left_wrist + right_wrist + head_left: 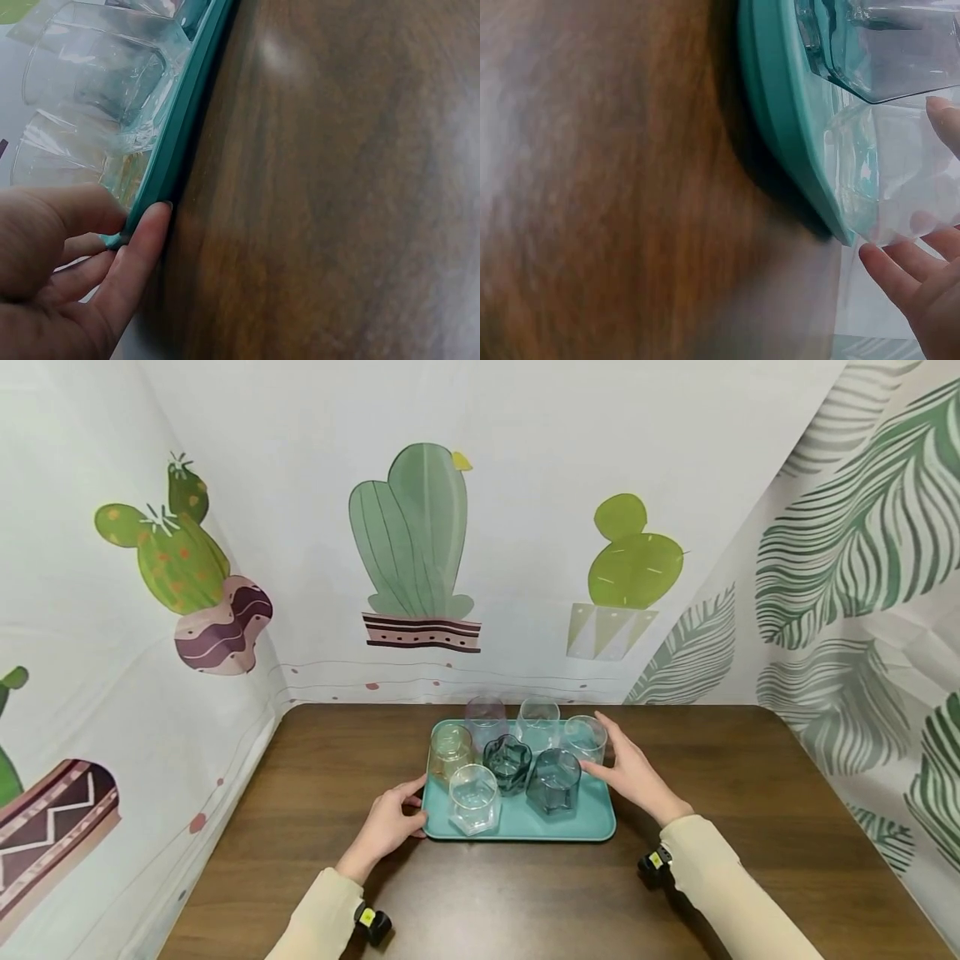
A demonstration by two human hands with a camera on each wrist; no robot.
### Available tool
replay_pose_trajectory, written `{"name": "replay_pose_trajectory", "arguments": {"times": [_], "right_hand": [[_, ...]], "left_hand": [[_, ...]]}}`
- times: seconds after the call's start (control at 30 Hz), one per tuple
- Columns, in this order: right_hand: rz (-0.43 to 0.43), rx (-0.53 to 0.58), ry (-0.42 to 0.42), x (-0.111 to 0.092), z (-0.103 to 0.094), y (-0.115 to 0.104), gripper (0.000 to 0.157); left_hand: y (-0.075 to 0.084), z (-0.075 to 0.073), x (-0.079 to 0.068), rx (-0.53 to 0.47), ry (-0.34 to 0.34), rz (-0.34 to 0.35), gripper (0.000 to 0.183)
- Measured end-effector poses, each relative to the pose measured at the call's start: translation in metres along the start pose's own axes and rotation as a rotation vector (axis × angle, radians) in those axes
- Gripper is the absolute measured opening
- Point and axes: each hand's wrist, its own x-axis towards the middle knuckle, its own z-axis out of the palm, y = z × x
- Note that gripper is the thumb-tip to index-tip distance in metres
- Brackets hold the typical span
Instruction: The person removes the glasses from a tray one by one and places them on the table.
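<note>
A teal tray (pixel 517 828) carries several drinking glasses on the wooden table. My left hand (pixel 386 822) pinches the tray's left edge; the left wrist view shows thumb and fingers on its rim (pixel 176 135). At the tray's back right, my right hand (pixel 633 772) holds a clear glass (pixel 585 739), its thumb on the near side and fingers on the far side. Close by the thumb stands a blue-grey glass (pixel 553 783). In the right wrist view the fingertips (pixel 885 266) lie along the clear glass (pixel 900 165), near the tray's corner.
Also on the tray are a dark green glass (pixel 507 766), an amber glass (pixel 451 753), a clear hexagonal-based glass (pixel 474 802), a pale purple glass (pixel 486 720) and another clear glass (pixel 538 723). A cactus-print cloth (pixel 525 527) hangs behind the table (pixel 465 902).
</note>
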Motion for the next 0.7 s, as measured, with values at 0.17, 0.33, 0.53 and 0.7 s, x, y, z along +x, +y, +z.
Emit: {"name": "replay_pose_trajectory", "arguments": {"times": [0.17, 0.33, 0.53, 0.7], "right_hand": [[0.034, 0.087, 0.020, 0.003, 0.002, 0.004, 0.083], [0.046, 0.121, 0.048, 0.003, 0.004, 0.007, 0.081], [0.068, 0.142, 0.077, 0.002, -0.003, 0.007, 0.081], [0.062, 0.153, 0.111, 0.003, -0.015, 0.008, 0.081]], "left_hand": [[0.002, 0.001, 0.000, 0.015, 0.001, -0.001, 0.067], [0.003, 0.002, -0.001, 0.013, 0.006, 0.018, 0.067], [0.000, 0.003, -0.001, 0.002, 0.003, 0.036, 0.068], [-0.002, 0.002, -0.001, -0.012, 0.000, 0.034, 0.068]]}}
